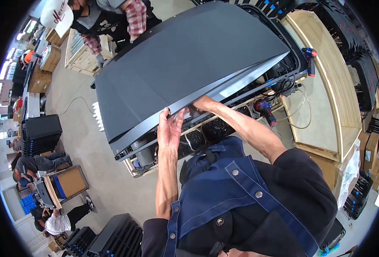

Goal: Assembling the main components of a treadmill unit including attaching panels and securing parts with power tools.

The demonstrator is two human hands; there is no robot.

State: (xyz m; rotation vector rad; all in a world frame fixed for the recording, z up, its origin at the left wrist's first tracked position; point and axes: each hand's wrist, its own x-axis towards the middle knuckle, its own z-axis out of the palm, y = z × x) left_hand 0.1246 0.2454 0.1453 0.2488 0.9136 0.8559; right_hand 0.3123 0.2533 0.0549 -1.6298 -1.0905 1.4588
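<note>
A large dark grey panel [185,55] lies over a black frame [301,64], its near edge lifted so that a gap shows below it. My left hand [170,130], palm up, is closed at the near edge of the panel, with a small dark spot by its fingertips. To its right, my right hand [202,104] reaches into the gap under the same edge. The panel and shadow hide most of its fingers. A co-worker's gloved hand [100,61] is by the far left side of the panel.
A red and black power drill [264,112] hangs below the near side of the frame; another power drill [311,62] is at its right end. A wooden crate [326,85] stands at the right. Stacked black panels [41,132] and seated people are at the left.
</note>
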